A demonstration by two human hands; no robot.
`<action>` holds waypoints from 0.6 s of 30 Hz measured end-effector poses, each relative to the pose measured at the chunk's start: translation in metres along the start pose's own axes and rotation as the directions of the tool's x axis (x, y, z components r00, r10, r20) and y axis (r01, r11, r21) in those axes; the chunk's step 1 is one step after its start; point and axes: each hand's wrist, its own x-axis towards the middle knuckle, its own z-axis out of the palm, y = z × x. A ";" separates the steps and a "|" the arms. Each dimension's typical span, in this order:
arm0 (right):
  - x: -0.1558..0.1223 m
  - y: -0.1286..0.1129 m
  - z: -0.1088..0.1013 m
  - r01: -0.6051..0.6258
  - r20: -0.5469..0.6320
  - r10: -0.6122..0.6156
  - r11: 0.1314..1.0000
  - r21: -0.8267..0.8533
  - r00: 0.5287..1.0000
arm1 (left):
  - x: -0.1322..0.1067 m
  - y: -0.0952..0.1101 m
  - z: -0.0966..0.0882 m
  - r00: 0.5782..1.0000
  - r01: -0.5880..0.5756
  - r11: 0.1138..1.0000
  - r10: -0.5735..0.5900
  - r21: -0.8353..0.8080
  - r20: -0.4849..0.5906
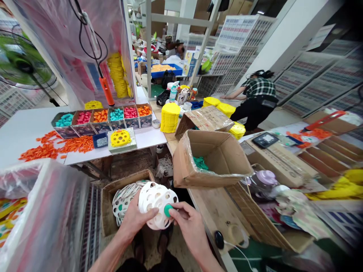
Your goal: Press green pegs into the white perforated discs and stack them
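Note:
My left hand [135,216] is closed around the side of a white round plastic piece [153,192] full of round holes, its thumb lying across the face. Between the fingers and thumb of my right hand [189,223] is a small round green disc [168,210], pressed against one of the holes. Whether the disc sits in the hole cannot be made out. Below my left hand stands a cardboard box [105,215] holding several white perforated pieces [120,202], some with green spots. An open carton [184,160] ahead of my right hand contains green pieces [200,163].
On the left table, small bins [82,130] hold blue, pink and orange parts beside loose orange pieces [76,145]. Yellow discs [170,117] are stacked behind. An orange tool [106,90] hangs from above. A person [259,92] bends at the back right.

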 end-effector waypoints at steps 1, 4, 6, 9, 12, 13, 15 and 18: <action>0.000 0.000 0.000 0.010 0.001 -0.010 1.000 -0.009 1.000 | 0.000 0.000 0.000 1.000 0.003 1.000 -0.003 -0.009 0.003; 0.001 0.002 -0.002 0.078 0.001 -0.078 0.993 -0.092 0.997 | -0.001 -0.002 0.001 1.000 0.017 0.999 -0.017 -0.035 0.005; 0.002 0.005 -0.003 0.126 -0.015 -0.130 0.976 -0.180 0.991 | 0.000 -0.004 0.001 1.000 0.025 0.999 -0.025 -0.045 0.008; 0.002 0.009 -0.005 0.163 -0.045 -0.182 0.948 -0.275 0.982 | 0.001 -0.007 0.000 1.000 0.022 0.998 -0.021 -0.056 0.020; 0.002 0.009 -0.007 0.213 -0.033 -0.239 0.913 -0.349 0.971 | 0.002 -0.012 0.000 0.999 0.011 0.999 -0.009 -0.053 0.032; 0.001 0.009 -0.008 0.227 -0.023 -0.254 0.901 -0.370 0.967 | 0.002 -0.014 -0.001 0.999 0.010 0.999 -0.008 -0.051 0.032; 0.001 0.008 -0.008 0.241 -0.008 -0.264 0.891 -0.384 0.965 | 0.002 -0.018 -0.001 0.999 0.016 0.998 -0.014 -0.059 0.039; 0.000 0.008 -0.008 0.241 -0.019 -0.266 0.899 -0.365 0.964 | 0.002 -0.021 -0.002 0.997 0.032 0.996 -0.026 -0.088 0.066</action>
